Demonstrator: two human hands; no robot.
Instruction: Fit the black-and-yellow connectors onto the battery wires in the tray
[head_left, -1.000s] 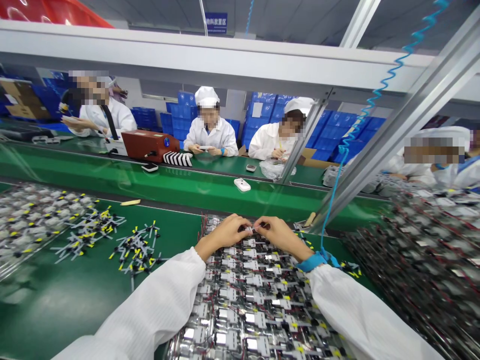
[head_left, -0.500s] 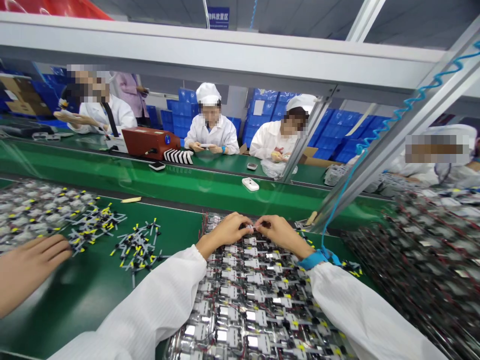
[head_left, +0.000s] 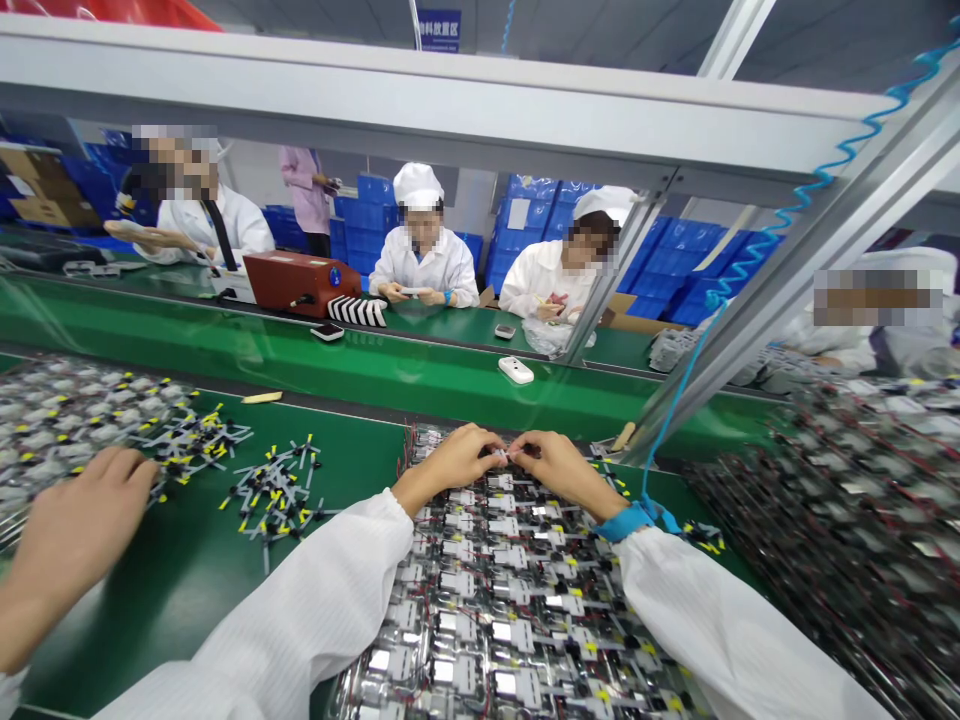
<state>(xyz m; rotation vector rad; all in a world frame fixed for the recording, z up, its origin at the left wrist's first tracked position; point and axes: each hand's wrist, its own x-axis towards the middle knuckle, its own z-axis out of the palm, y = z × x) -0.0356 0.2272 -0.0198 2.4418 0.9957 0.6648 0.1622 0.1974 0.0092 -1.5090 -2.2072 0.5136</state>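
Note:
A clear tray (head_left: 480, 600) packed with rows of small white, black and yellow parts with thin red wires lies in front of me. At its far end my left hand (head_left: 461, 458) pinches something too small to make out. My right hand (head_left: 551, 462), with a blue strap (head_left: 626, 522) on its wrist, is closed at the same spot, its fingertips almost against those of my left hand. The fingers hide most of the piece between them.
Loose grey and yellow parts (head_left: 277, 490) lie left of the tray. A co-worker's hand (head_left: 90, 510) is at another filled tray (head_left: 67, 410). Stacked trays (head_left: 847, 510) rise at the right. White devices (head_left: 516, 370) sit on the green belt (head_left: 420, 375) beyond, below a metal frame.
My hands have barely moved. The co-worker's hand at the left has moved up towards the parts. White and dark devices on the belt have shifted right, and a person in pink behind has moved right.

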